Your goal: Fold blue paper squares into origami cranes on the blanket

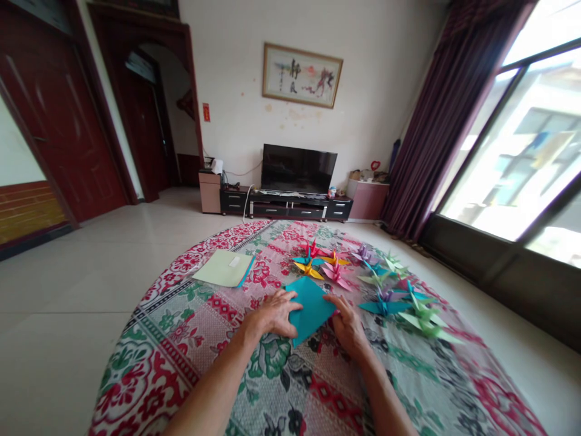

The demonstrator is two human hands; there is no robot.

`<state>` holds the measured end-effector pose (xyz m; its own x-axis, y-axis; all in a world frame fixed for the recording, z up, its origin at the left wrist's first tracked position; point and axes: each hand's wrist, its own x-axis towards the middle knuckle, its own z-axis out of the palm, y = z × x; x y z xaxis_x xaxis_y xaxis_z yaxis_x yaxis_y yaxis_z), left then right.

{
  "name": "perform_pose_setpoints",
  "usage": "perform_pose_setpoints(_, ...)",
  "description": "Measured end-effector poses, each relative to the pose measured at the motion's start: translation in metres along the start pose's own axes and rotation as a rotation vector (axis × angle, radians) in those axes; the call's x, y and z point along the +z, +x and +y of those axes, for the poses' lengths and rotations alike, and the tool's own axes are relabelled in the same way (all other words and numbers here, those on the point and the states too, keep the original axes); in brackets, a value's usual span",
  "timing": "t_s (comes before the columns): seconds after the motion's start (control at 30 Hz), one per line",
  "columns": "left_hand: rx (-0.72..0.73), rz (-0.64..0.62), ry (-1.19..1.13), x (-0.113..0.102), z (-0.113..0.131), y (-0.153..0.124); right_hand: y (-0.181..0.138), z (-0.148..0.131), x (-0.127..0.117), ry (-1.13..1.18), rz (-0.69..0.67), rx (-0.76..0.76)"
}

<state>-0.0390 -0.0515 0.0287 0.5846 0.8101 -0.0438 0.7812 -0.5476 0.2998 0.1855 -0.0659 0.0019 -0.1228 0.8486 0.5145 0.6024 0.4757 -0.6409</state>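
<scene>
A square sheet of blue origami paper [313, 310] lies on the patterned tablecloth, turned with its corners pointing outward. My left hand [278, 312] rests over the paper's left side with its fingers spread and nothing gripped. At the opposite corner, my right hand [347, 321] has its fingers closed on the paper's edge; the exact thumb placement is partly hidden. Beyond the sheet sit folded paper cranes, among them a yellow crane [308, 268], a pink crane [336, 274] and a blue crane [385, 303].
A stack of pale green paper [223, 267], with blue paper showing beneath, lies at the left on the round table [181, 375]. Several green cranes [424, 321] stand near its right side. A television [298, 168] on a low cabinet [276, 209] is across the room.
</scene>
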Motion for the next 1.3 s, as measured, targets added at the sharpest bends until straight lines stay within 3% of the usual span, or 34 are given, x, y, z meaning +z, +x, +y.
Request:
perform_pose_setpoints(0.1, 0.019, 0.026, -0.012, 0.002, 0.003, 0.000, 0.001, 0.005, 0.002, -0.038, 0.045, -0.094)
perform_pose_setpoints(0.3, 0.121, 0.136, -0.051, 0.006, 0.000, 0.005, -0.001, -0.007, -0.004, -0.155, -0.051, -0.122)
perform_pose_setpoints(0.53, 0.211, 0.215, -0.053, 0.015, -0.008, 0.012, -0.005, -0.019, -0.005, -0.190, -0.110, -0.050)
perform_pose_setpoints(0.67, 0.196, 0.224, -0.022, 0.014, -0.003, 0.012, -0.007, -0.013, -0.002, -0.128, -0.085, 0.048)
perform_pose_setpoints(1.0, 0.164, 0.257, -0.068, 0.016, 0.003, 0.017, -0.005, 0.001, 0.005, -0.191, -0.005, 0.108)
perform_pose_setpoints(1.3, 0.024, 0.320, -0.102, 0.017, 0.011, 0.015, 0.005, 0.009, 0.014, -0.121, 0.029, 0.175)
